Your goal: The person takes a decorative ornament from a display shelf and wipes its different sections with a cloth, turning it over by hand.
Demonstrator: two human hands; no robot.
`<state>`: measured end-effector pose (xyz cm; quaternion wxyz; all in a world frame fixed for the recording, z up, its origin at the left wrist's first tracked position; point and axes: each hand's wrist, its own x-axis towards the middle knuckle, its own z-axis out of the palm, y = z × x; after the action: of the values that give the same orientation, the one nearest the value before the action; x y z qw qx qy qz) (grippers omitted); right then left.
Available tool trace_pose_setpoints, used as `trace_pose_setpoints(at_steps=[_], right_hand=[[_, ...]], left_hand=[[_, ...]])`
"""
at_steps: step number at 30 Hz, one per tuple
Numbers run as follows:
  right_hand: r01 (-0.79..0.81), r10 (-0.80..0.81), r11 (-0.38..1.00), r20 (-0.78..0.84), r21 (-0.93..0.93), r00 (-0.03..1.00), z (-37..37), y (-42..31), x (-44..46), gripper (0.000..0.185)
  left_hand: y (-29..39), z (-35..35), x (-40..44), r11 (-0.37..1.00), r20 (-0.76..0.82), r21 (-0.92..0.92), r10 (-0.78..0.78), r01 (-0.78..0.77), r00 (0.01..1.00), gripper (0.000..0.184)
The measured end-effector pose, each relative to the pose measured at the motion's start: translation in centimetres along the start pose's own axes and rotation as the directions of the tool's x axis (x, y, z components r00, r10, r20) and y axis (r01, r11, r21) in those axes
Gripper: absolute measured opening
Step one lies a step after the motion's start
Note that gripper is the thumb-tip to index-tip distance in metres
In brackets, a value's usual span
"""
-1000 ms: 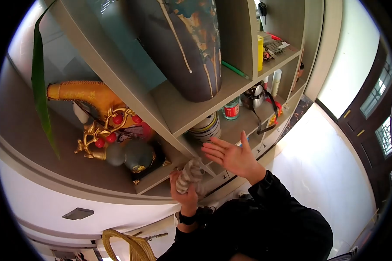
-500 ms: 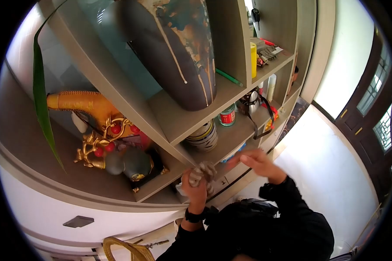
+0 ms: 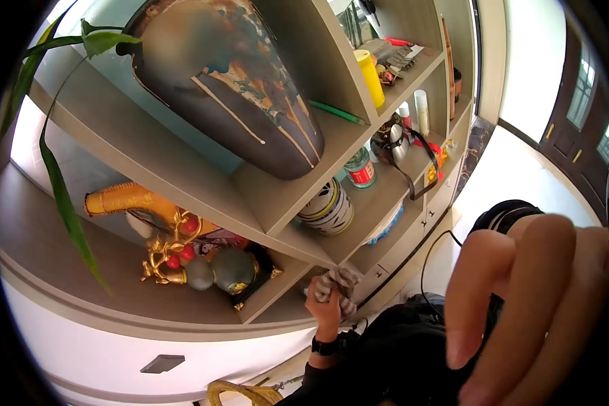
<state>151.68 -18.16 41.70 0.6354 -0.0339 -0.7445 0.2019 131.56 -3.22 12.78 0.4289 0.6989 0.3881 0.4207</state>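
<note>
My left hand [image 3: 323,312] is closed around a crumpled grey-brown striped cloth [image 3: 340,284], beside the lower edge of the shelf unit. Large and close to the camera on the right is my right hand [image 3: 531,291], its fingers extended and slightly apart, with nothing visible in them. Nearest to the cloth on the shelves are a striped ceramic jar [image 3: 328,210] and a dark gourd-shaped ornament [image 3: 233,269] with gold branches and red balls.
A tall dark vase [image 3: 250,115] with plant leaves [image 3: 64,183] stands in the upper compartment. Further right are a glass jar with a red label [image 3: 361,169], a yellow container [image 3: 370,78] and a black strap [image 3: 413,179]. A dark door [image 3: 582,108] is beyond.
My right hand has moved from near the cloth up close to the camera, at the right. My left hand keeps the cloth. The view has shifted somewhat.
</note>
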Motion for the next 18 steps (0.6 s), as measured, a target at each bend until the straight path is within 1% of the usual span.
trace_pose_setpoints(at_steps=[6,7,8,10,11,13,14,16,17,18], right_hand=[[0.032,-0.028,0.998,0.088,-0.045,0.996,-0.3,-0.2,-0.3,0.020],[0.041,-0.034,0.997,0.106,-0.062,0.994,-0.4,-0.1,-0.4,0.020],[0.050,-0.040,0.996,0.124,-0.077,0.991,-0.5,-0.2,-0.4,0.020],[0.072,-0.058,0.993,0.142,-0.096,0.988,-0.6,-0.4,-0.3,0.019],[0.076,-0.059,0.991,0.153,-0.108,0.986,-0.6,-0.5,-0.2,0.019],[0.085,-0.066,0.988,0.142,-0.128,0.988,-0.5,-0.5,0.0,0.019],[0.095,-0.077,0.987,0.131,-0.133,0.988,-0.3,-0.5,0.1,0.018],[0.116,-0.101,0.983,0.111,-0.141,0.989,-0.1,-0.5,0.3,0.018],[0.130,-0.113,0.981,0.117,-0.147,0.987,0.1,-0.6,0.3,0.018],[0.151,-0.132,0.975,0.121,-0.163,0.984,0.2,-0.5,0.2,0.017]], left_hand=[[0.0,0.6,-0.8,0.996,0.027,-0.084,0.018,-0.016,0.999,0.030],[-0.4,0.9,-0.8,0.996,-0.005,-0.043,0.077,-0.077,0.997,0.030],[-0.8,1.1,-1.3,0.999,-0.026,-0.052,0.013,-0.014,1.000,0.031],[-0.4,0.7,-1.0,0.995,0.056,-0.040,0.094,-0.092,0.994,0.032],[-0.1,0.7,-1.1,0.995,0.042,-0.039,0.097,-0.095,0.994,0.032],[1.5,0.8,-1.5,0.995,-0.030,0.080,0.059,-0.057,0.998,0.032],[1.5,0.6,-1.6,0.995,-0.034,0.093,0.044,-0.041,0.998,0.032],[0.8,0.3,-1.7,0.999,-0.038,0.046,0.027,-0.025,0.999,0.031],[0.8,0.2,-1.7,1.000,-0.029,-0.010,0.019,-0.019,0.999,0.030],[0.7,0.2,-1.5,0.999,-0.042,-0.015,0.028,-0.028,0.999,0.030]])
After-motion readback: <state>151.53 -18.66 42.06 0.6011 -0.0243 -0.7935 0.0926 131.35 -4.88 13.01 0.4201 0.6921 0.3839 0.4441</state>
